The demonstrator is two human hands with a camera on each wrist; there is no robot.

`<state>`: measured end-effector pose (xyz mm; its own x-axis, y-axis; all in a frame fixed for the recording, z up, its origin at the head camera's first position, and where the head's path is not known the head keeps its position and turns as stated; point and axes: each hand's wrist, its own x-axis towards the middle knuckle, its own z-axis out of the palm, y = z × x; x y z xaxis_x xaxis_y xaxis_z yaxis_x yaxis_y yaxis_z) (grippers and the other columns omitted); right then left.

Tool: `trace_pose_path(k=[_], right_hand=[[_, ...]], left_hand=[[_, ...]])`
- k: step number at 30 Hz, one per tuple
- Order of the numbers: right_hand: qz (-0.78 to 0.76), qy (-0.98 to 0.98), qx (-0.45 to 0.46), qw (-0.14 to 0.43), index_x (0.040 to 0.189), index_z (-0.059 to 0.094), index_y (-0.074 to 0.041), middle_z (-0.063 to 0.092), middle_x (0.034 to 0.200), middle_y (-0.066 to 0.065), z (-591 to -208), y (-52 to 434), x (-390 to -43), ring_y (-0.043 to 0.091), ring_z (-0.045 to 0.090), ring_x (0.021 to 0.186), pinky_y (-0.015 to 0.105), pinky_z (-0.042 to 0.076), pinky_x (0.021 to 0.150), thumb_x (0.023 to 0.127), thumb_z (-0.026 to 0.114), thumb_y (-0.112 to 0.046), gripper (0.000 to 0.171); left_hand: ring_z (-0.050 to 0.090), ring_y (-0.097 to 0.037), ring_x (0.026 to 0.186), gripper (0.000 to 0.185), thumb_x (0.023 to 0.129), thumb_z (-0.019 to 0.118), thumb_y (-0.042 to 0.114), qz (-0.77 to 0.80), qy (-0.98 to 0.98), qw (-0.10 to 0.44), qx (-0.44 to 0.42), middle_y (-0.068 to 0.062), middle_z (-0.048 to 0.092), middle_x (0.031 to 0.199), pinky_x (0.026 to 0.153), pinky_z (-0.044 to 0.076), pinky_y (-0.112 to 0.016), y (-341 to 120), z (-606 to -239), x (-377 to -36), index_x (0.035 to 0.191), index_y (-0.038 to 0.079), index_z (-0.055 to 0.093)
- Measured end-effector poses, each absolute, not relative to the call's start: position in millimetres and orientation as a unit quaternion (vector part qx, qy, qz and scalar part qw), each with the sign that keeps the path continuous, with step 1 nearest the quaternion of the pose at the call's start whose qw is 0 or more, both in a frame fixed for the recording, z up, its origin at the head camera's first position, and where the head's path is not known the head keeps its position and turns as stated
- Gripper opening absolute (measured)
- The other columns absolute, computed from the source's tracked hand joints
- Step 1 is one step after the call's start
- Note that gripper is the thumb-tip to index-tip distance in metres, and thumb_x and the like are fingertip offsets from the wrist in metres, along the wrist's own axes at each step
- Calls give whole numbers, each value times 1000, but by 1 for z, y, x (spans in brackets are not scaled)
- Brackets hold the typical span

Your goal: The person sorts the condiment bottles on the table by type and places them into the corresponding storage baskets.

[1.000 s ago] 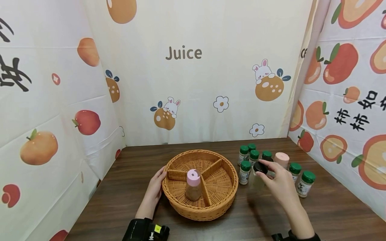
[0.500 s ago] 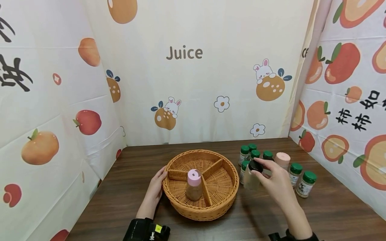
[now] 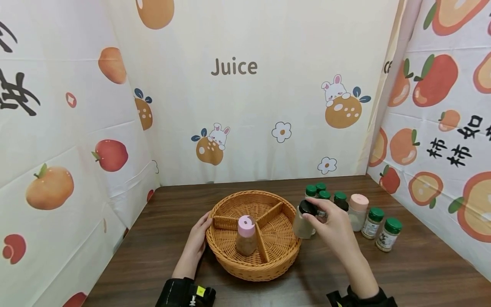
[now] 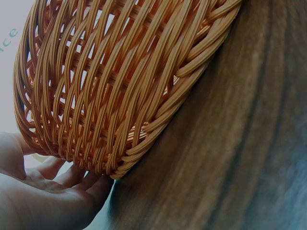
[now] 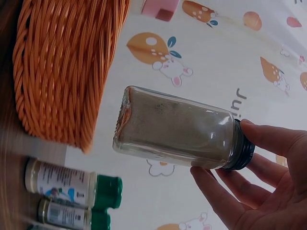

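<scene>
My right hand (image 3: 331, 224) pinches the black lid of a clear glass spice jar (image 5: 175, 127) with greyish-brown powder inside. The jar hangs tilted, just off the right rim of a round wicker basket (image 3: 281, 234). On the basket's left side, my left hand (image 3: 197, 236) holds the wall; in the left wrist view its fingers (image 4: 72, 177) curve against the weave, partly hidden behind it. Wicker dividers split the basket into three compartments. A pink-capped jar (image 3: 246, 236) of brown contents stands in the front left compartment.
Several green-capped spice jars (image 3: 388, 235) stand on the dark wooden table (image 3: 161, 238) right of the basket. Among them is a jar with a pale pink lid (image 3: 358, 209). Printed cloth (image 3: 245, 106) walls the table at the back and sides.
My right hand has lifted the black-lidded jar from among the others and carried it left to the basket's right rim. My left hand and the basket have stayed put.
</scene>
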<state>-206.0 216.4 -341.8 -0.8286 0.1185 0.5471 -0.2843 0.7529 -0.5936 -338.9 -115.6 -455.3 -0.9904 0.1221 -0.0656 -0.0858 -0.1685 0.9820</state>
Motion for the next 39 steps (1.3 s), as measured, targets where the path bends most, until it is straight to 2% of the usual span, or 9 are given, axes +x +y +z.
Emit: trace_pose_path(k=[4, 12, 16, 21, 28, 34, 39], right_hand=[[367, -886, 55, 279, 128, 67, -7, 67, 126, 17, -342, 209, -208, 34, 67, 112, 36, 62, 77, 88, 76, -12, 42], [371, -889, 61, 261, 127, 68, -9, 67, 126, 16, -345, 196, -212, 31, 67, 109, 38, 62, 78, 87, 77, -12, 42], [367, -892, 62, 256, 126, 69, -10, 69, 121, 13, -348, 190, -213, 26, 67, 102, 32, 62, 74, 86, 78, -12, 41], [357, -898, 62, 250, 125, 70, -12, 71, 118, 9, -354, 184, -215, 19, 64, 92, 22, 53, 65, 84, 79, -12, 42], [348, -907, 58, 231, 123, 71, -13, 71, 118, 8, -361, 177, -217, 19, 64, 95, 22, 49, 66, 83, 80, -13, 42], [351, -908, 66, 218, 121, 72, -13, 72, 112, 7, -365, 172, -215, 16, 57, 80, 21, 43, 62, 82, 81, -11, 40], [351, -906, 79, 222, 118, 73, -14, 73, 112, 6, -371, 168, -216, 15, 64, 88, 23, 50, 67, 79, 83, -10, 40]], left_hand=[[30, -37, 149, 52, 108, 42, 20, 762, 643, 69, 13, -23, 26, 162, 122, 28, -48, -114, -454, -339, 156, 4, 31], [28, -38, 149, 52, 108, 40, 20, 760, 645, 70, 20, -23, 25, 162, 122, 27, -49, -114, -453, -337, 156, 3, 30], [28, -38, 150, 52, 108, 41, 20, 763, 643, 71, 19, -23, 25, 163, 123, 27, -50, -114, -453, -337, 156, 3, 30], [28, -38, 150, 52, 108, 41, 19, 764, 641, 74, 20, -23, 24, 163, 123, 26, -50, -114, -453, -337, 156, 3, 29], [26, -37, 151, 53, 108, 40, 20, 763, 641, 76, 20, -23, 23, 163, 123, 25, -49, -115, -452, -336, 157, 4, 28], [27, -37, 150, 52, 108, 41, 19, 763, 642, 74, 17, -23, 24, 163, 123, 26, -49, -116, -452, -337, 157, 3, 29], [25, -38, 151, 52, 108, 41, 17, 766, 639, 72, 17, -24, 23, 163, 123, 25, -50, -117, -454, -338, 156, 2, 29]])
